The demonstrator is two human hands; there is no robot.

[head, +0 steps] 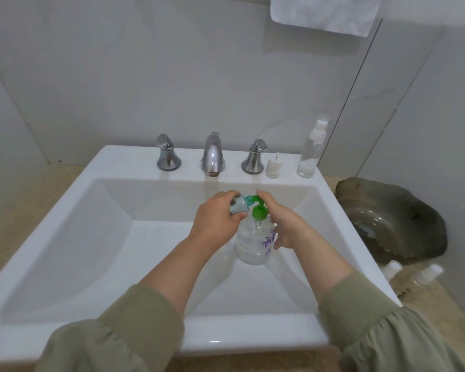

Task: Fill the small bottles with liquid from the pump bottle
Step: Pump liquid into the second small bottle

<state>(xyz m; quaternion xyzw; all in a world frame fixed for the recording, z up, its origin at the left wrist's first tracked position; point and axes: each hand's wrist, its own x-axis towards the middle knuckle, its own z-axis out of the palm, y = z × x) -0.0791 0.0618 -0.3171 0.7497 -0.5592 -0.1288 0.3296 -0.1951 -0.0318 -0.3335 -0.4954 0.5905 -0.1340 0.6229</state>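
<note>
At frame centre, the left hand (214, 220) grips a small clear bottle (237, 207), largely hidden in its grasp, against the green-topped clear pump bottle (250, 248) the right hand (281, 224) clasps.

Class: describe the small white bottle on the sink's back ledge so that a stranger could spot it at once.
Start at the white sink and look along its back ledge, right of the tap. Between the right chrome handle and the tall clear spray bottle stands a short bottle. It alone is squat, opaque white, with a pointed tip.
</note>
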